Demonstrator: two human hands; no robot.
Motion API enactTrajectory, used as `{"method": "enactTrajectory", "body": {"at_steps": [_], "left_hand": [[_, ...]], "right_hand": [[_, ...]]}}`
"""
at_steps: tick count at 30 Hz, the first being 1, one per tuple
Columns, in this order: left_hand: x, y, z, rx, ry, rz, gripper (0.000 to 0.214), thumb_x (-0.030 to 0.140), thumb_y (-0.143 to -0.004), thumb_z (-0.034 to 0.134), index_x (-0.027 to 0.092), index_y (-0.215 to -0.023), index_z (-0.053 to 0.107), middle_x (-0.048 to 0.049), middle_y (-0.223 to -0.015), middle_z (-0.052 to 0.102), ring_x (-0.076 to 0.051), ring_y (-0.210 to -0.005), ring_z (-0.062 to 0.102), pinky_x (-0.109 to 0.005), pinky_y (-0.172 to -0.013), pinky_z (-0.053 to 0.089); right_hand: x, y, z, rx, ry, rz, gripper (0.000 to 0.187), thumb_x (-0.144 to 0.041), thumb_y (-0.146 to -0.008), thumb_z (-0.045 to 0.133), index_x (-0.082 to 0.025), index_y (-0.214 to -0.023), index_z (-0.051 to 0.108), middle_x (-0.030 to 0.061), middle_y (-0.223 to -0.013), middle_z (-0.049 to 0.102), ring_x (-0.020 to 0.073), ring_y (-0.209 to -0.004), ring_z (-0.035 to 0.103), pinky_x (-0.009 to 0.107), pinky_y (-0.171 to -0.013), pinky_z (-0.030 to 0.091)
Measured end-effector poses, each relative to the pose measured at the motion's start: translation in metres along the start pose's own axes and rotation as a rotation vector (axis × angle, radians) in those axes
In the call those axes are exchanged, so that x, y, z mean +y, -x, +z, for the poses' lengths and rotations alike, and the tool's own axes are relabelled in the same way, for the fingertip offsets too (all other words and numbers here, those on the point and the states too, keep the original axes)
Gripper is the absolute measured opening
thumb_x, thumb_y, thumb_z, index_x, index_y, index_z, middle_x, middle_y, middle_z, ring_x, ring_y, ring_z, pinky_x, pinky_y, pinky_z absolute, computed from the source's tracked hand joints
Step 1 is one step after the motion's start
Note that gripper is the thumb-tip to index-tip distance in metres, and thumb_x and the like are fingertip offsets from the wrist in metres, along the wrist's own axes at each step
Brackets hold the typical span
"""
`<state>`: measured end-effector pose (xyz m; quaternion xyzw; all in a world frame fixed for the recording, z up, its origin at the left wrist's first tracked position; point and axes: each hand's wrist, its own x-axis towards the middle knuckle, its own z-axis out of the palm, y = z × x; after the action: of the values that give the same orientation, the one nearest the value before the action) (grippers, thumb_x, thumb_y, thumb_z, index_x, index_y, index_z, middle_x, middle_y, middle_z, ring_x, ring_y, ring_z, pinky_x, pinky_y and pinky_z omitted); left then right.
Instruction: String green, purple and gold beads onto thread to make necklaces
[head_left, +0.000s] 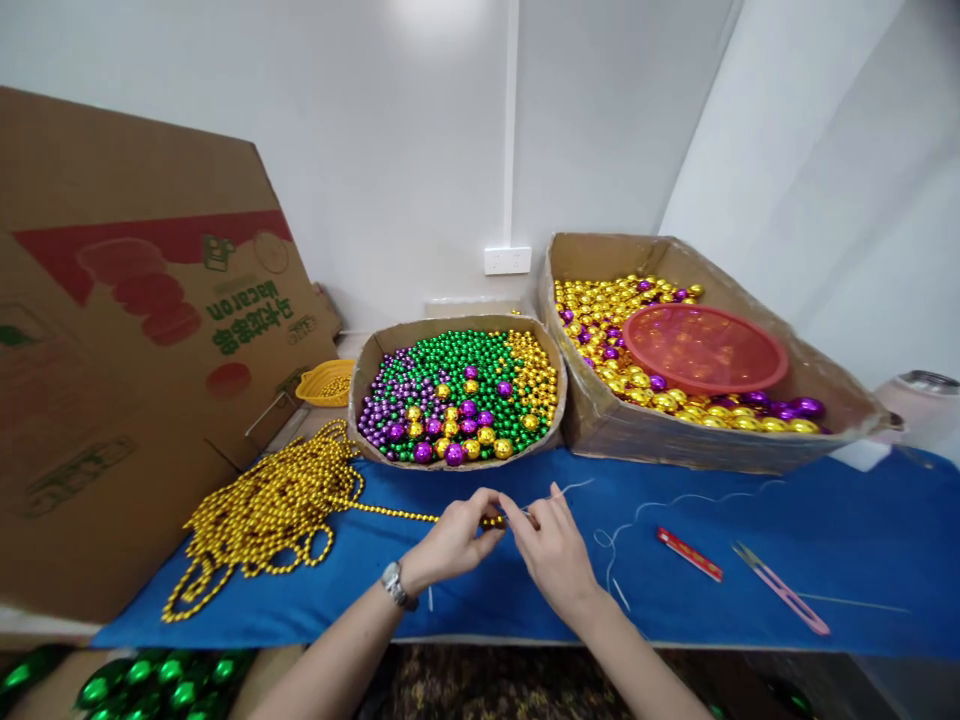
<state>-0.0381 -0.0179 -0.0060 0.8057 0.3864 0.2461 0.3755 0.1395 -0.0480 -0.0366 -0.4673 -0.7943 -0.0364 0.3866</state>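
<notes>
My left hand [452, 540], with a watch at its wrist, is closed on the end of a gold bead strand [390, 511]. That strand runs left to a tangled pile of gold bead strands [274, 500]. Beside it, my right hand [553, 552] pinches a thin white thread [574, 487], whose end sticks out past the fingers. The fingertips of both hands meet around the strand's end, and the exact join between thread and beads is hidden. More white thread [660, 503] trails over the blue cloth [540, 625] to the right.
Behind my hands stands a box of small purple, green and gold beads [457, 380]. Right of it, a larger box [720, 440] holds bigger beads and a red basin [705, 350]. A red packet [690, 554] and pink-handled snips [784, 590] lie right. A carton [135, 330] stands left.
</notes>
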Motion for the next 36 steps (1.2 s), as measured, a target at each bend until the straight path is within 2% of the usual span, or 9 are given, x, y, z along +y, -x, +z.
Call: {"method": "enactTrajectory", "body": {"at_steps": [4,8,12,15,21,24,27,32,36], "left_hand": [[-0.006,0.006,-0.007,0.034,-0.129,0.016,0.031,0.019,-0.082,0.051,0.021,-0.113,0.052,-0.0056,-0.097,0.069,-0.020,-0.088,0.064,-0.028,-0.075,0.046],[-0.009,0.011,-0.012,0.066,-0.178,0.020,0.023,0.025,-0.086,0.049,0.021,-0.107,0.056,-0.0059,-0.097,0.068,-0.020,-0.089,0.063,-0.027,-0.076,0.045],[-0.005,0.009,-0.009,-0.040,-0.168,0.041,0.027,0.032,-0.087,0.050,0.021,-0.111,0.058,-0.0054,-0.096,0.069,-0.019,-0.084,0.063,-0.025,-0.071,0.044],[-0.001,0.003,0.001,-0.119,-0.165,0.069,0.026,0.036,-0.087,0.049,0.021,-0.104,0.063,-0.0050,-0.091,0.069,-0.019,-0.080,0.062,-0.024,-0.069,0.042],[0.000,-0.012,0.027,-0.134,-0.075,-0.037,0.034,0.041,-0.089,0.045,0.022,-0.114,0.059,-0.0005,-0.073,0.067,-0.016,-0.064,0.060,-0.023,-0.060,0.040],[0.001,-0.020,0.035,-0.103,-0.050,0.011,0.032,0.038,-0.091,0.043,0.023,-0.111,0.062,-0.0034,-0.086,0.069,-0.018,-0.079,0.062,-0.026,-0.071,0.042],[0.002,-0.026,0.040,-0.061,-0.009,0.052,0.027,0.036,-0.088,0.047,0.020,-0.095,0.067,-0.0054,-0.094,0.069,-0.019,-0.087,0.060,-0.027,-0.077,0.041],[0.007,-0.033,0.049,-0.062,0.127,-0.001,0.026,0.035,-0.089,0.045,0.017,-0.088,0.064,-0.0015,-0.075,0.065,-0.014,-0.066,0.055,-0.023,-0.062,0.039],[0.006,-0.034,0.055,-0.055,0.255,-0.070,0.028,0.038,-0.086,0.048,0.014,-0.078,0.060,0.0012,-0.063,0.055,-0.011,-0.057,0.046,-0.021,-0.053,0.034]], "right_hand": [[0.001,-0.004,0.000,-0.013,0.108,-0.093,0.041,-0.005,-0.089,0.039,-0.027,-0.114,0.062,0.0016,-0.070,0.049,0.0165,-0.068,0.048,0.057,-0.101,0.036],[-0.006,-0.003,0.003,-0.029,-0.054,-0.005,0.037,-0.006,-0.088,0.041,-0.026,-0.108,0.065,0.0019,-0.070,0.051,0.0171,-0.069,0.050,0.057,-0.103,0.033],[-0.013,-0.002,0.000,0.006,-0.403,0.240,0.023,-0.021,-0.088,0.051,-0.028,-0.101,0.068,0.0016,-0.074,0.055,0.0174,-0.076,0.055,0.055,-0.106,0.029],[-0.007,-0.003,-0.013,0.060,-0.694,0.453,0.022,-0.034,-0.089,0.051,-0.025,-0.104,0.065,0.0034,-0.084,0.059,0.0178,-0.083,0.058,0.045,-0.094,0.044],[0.013,-0.003,-0.032,0.219,-1.038,0.703,0.032,-0.045,-0.092,0.043,-0.024,-0.112,0.054,-0.0061,-0.065,0.042,0.0096,-0.060,0.049,0.037,-0.078,0.053],[0.016,0.001,-0.034,0.256,-1.150,0.785,0.032,-0.048,-0.088,0.048,-0.024,-0.109,0.055,-0.0072,-0.065,0.039,0.0087,-0.057,0.047,0.035,-0.074,0.053],[0.015,0.005,-0.034,0.251,-1.215,0.846,0.032,-0.047,-0.086,0.052,-0.024,-0.109,0.055,-0.0078,-0.064,0.040,0.0081,-0.054,0.045,0.033,-0.069,0.052],[0.016,0.008,-0.034,0.178,-1.212,0.884,0.033,-0.043,-0.086,0.055,-0.020,-0.110,0.058,-0.0041,-0.066,0.053,0.0090,-0.056,0.048,0.026,-0.062,0.048],[0.026,0.012,-0.040,0.191,-1.110,0.867,0.042,-0.041,-0.087,0.053,-0.024,-0.126,0.048,0.0050,-0.104,0.061,0.0086,-0.062,0.053,0.026,-0.064,0.048]]}}
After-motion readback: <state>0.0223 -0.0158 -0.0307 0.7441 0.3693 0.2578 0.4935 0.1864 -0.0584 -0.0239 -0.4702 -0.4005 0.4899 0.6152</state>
